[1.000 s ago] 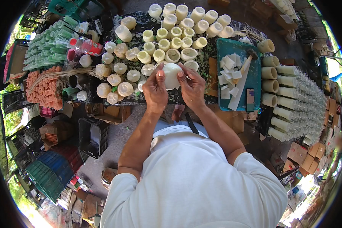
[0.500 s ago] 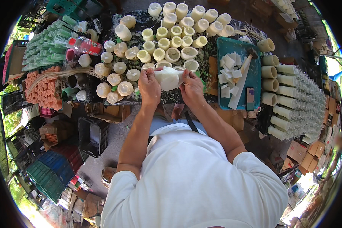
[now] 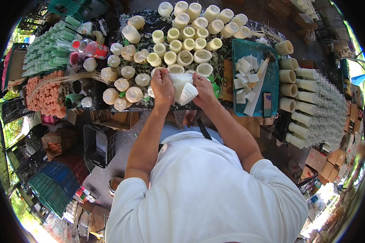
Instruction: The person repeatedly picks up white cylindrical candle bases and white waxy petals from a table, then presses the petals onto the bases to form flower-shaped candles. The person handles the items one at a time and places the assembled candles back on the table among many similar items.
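At the near edge of the table I hold a white, waxy-looking piece (image 3: 177, 82) between both hands. Its lower right part shows a ribbed, shell-like surface (image 3: 187, 94). My left hand (image 3: 163, 88) is closed on the piece's left side, thumb uppermost. My right hand (image 3: 203, 90) grips the other side, beside the ribbed part. Just beyond my hands stand hollow cream-coloured candle cups (image 3: 185, 58), several with wicks. Pale, rounded candles (image 3: 134, 94) are grouped to the left of my left hand. Exactly what the white piece is I cannot tell.
On the right lies a teal tray (image 3: 253, 45) with white strips (image 3: 247, 67), a hammer (image 3: 267, 57) and a phone (image 3: 267, 103). Rows of glass-like cylinders (image 3: 324, 105) stand beyond it. Leftward are a red-labelled bottle (image 3: 91, 48), green tubes (image 3: 46, 54) and orange pieces (image 3: 46, 95).
The white piece has turned in my hands and hangs lower; its ribbed part now shows. My left hand has rolled inward over the piece, and both hands stay near the table's edge.
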Tool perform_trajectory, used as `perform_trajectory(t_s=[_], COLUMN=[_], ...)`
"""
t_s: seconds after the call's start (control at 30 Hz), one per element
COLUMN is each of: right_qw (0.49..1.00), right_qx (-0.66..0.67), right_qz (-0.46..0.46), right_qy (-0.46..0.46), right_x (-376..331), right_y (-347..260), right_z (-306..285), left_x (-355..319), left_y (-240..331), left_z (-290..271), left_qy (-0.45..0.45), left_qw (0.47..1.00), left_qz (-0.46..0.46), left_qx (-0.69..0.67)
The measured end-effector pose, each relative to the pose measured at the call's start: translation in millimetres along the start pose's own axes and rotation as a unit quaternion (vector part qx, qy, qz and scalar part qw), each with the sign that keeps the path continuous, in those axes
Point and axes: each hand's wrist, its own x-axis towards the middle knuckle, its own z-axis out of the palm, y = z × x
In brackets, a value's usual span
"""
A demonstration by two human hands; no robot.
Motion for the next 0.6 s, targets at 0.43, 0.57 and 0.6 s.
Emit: perform_trajectory(t_s=[0.43,0.57,0.6], right_qw=[0.992,0.982,0.977], right_qx=[0.116,0.14,0.148], right_qz=[-0.016,0.048,0.073], right_qy=[-0.054,-0.115,-0.133], right_x=[-13.9,-10.3,-7.1], right_y=[-12.6,-16.6,-18.0], right_z=[26.8,21.9,18.3], left_x=[-44.2,-49.5,-49.3], left_y=[33.5,32.2,34.0], left_z=[-23.6,-30.8,-30.4], left_qy=[-0.207,-0.204,-0.189], left_qw=[0.949,0.972,0.972], left_qz=[0.001,0.084,0.141], left_qx=[-0.239,-0.078,0.003])
